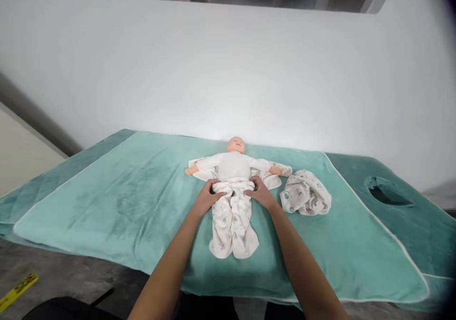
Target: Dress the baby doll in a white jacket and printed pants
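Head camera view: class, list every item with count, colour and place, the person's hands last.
plastic baby doll in white top: one, pale, on its back mid-blanket
white printed baby trousers: one, on the doll's legs
crumpled white printed garment: one, right of the doll
plush teal blanket: one, white-edged, covering the table
padded dark teal table: one, face hole at right
yellow tape strip: one, floor, lower left
left hand: one, bare, gripping the trousers' waistband
right hand: one, bare, gripping the waistband, opposite side
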A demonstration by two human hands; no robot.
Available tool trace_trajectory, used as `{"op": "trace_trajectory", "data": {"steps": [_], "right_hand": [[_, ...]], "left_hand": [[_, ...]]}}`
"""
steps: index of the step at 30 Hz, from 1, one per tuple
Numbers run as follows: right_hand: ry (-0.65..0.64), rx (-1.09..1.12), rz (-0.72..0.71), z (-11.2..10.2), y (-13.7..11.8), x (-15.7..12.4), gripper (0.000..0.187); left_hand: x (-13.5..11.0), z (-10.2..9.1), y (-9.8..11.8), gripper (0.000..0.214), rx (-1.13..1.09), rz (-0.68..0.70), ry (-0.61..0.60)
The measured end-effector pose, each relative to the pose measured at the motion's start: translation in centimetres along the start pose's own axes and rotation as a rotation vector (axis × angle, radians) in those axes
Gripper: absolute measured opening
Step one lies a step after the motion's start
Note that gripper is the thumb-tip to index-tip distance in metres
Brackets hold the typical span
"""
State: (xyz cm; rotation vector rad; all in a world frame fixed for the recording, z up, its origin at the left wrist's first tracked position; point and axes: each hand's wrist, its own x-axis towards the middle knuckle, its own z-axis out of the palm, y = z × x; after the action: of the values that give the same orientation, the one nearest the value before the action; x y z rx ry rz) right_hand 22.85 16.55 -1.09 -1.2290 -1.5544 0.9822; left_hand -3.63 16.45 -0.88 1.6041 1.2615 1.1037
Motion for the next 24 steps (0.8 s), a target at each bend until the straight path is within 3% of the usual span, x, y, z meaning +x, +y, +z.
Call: {"op": "trace_trajectory", "data": {"steps": [3,6,11,16,19,21,24], "right_hand": [[0.037,-0.057,0.016,0.7,-0.9,-1.6,0.036],[0.071,-0.039,0.015,1.4,-1.5,-3.0,0.043],[0.051,0.047,0.019,1.9,-2.0,-5.7,0.053],[0.001,0.11,0.062,2.0,-2.0,-7.2,0.051],[-0.059,0.117,0.058,1.8,-2.2,-7.9,0.043],[-0.1,0.09,0.064,1.7,-2.4,-8.9,0.053],[-0.073,-0.024,0.076,1.9,-2.6,-10.5,0.045]], "left_hand": [[-1.3,0.4,0.2,0.032,0.159,0.02,0.075],[-2.4,0.9,0.9,0.013,0.218,0.054,0.099],[-4.3,1.0,2.3,0.036,0.252,0.113,0.037],[-6.5,-0.4,3.4,0.032,0.135,0.127,-0.101],[-7.8,-1.9,3.4,0.066,0.034,0.068,-0.294],[-8.4,-2.7,3.2,0.088,0.022,0.042,-0.394],[-8.9,-2.6,2.6,0.071,0.06,0.08,-0.366]]}}
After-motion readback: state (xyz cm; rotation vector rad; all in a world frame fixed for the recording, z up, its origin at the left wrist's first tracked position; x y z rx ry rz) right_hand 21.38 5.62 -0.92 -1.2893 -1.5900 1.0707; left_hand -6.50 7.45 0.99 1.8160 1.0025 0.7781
